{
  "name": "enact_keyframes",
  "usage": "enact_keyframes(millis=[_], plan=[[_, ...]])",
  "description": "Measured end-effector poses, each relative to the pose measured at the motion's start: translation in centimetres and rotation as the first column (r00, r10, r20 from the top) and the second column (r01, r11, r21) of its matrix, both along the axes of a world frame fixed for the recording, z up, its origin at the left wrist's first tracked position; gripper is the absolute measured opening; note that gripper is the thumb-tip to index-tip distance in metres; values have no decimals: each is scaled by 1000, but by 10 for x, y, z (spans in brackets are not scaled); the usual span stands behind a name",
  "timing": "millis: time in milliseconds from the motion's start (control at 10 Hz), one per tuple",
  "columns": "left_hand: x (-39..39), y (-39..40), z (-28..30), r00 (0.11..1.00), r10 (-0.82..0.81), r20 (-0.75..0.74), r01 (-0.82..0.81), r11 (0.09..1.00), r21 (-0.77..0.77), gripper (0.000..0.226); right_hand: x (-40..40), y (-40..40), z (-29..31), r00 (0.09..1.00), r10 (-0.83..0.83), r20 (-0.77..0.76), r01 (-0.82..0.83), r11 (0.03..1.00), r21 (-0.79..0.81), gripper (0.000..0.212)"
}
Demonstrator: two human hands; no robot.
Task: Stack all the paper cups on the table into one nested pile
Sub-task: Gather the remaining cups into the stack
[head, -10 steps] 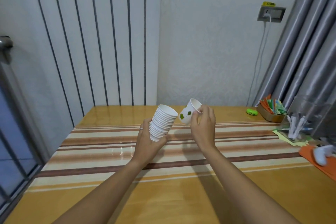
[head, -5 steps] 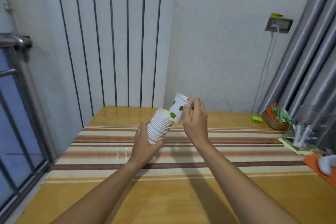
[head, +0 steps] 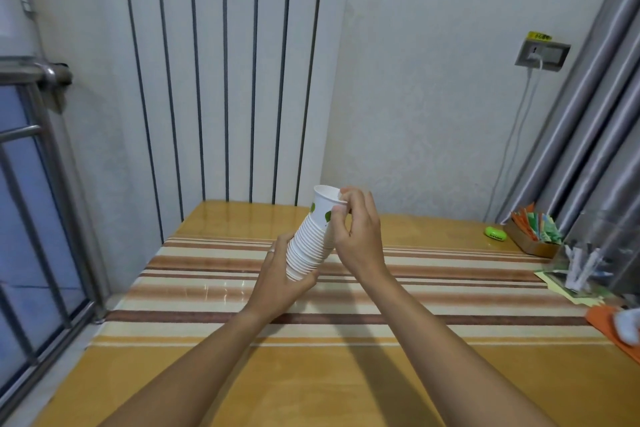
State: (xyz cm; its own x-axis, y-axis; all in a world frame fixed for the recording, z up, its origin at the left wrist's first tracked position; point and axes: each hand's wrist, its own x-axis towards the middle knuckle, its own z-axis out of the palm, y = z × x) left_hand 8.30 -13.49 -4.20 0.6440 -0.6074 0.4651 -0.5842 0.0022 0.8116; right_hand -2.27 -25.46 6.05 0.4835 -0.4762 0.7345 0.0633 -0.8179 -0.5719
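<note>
Above the striped surface (head: 207,291), mid-frame, I've got both hands up and off the cloth. Left hand (head: 277,274) cups the base of the nested cup stack (head: 308,250), fingers wrapped around its lower end; stack tilts with its top toward the right and away from me. Right hand (head: 356,236) pinches the rim of the top cup (head: 323,204), fingers closed on it, thumb at the near edge. That cup sits partway into the stack, green leaf print showing on its side, no text I can read. Ring visible on a left finger. Far right: green oval item (head: 496,233), box of coloured paper slips (head: 533,236), clear container (head: 588,253). Wall socket (head: 542,55) has a yellow label above it, writing too small to read. White cable hangs from it.
</note>
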Motion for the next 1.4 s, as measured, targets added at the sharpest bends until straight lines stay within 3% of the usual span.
enact_keyframes(millis=[100, 300, 400, 600, 700, 800, 900, 1000, 1100, 1300, 1400], plan=[[4, 3, -1, 999, 19, -39, -19, 1000, -15, 71, 0, 1, -16, 988, 78, -135, -79, 997, 0, 23], [2, 5, 3, 994, 14, -107, -18, 999, -41, 70, 9, 11, -26, 974, 117, -195, -89, 985, 146, 15], [0, 3, 6, 990, 20, -140, -29, 998, -63, 68, 14, 17, -20, 979, 121, -162, -93, 981, 173, 33], [-3, 7, 4, 982, -23, -186, 11, 998, -66, 77, 20, 28, -26, 978, 111, -177, -94, 991, 97, 50], [0, 11, 2, 980, -25, -195, 14, 998, -61, 72, 21, 28, -27, 971, 164, -175, -136, 977, 162, 59], [4, 18, 2, 976, -8, -218, -2, 999, -44, 66, 20, 28, -36, 944, 274, -182, -207, 925, 317, 84], [9, 24, 1, 975, 2, -224, -10, 999, -35, 62, 17, 24, -56, 903, 341, -260, -207, 877, 433, 81], [10, 29, 2, 978, -9, -208, 8, 1000, -7, 66, 14, 23, -69, 883, 341, -322, -178, 878, 444, 50], [11, 33, 1, 973, -39, -228, 37, 999, -14, 70, 13, 25, -69, 890, 328, -316, -171, 884, 435, 46], [16, 44, 6, 961, -126, -245, 146, 987, 63, 82, 9, 26, -66, 879, 338, -337, -162, 875, 456, 56], [22, 63, 19, 965, -135, -224, 157, 984, 82, 114, -3, 24, -53, 874, 376, -308, -186, 844, 502, 84]])
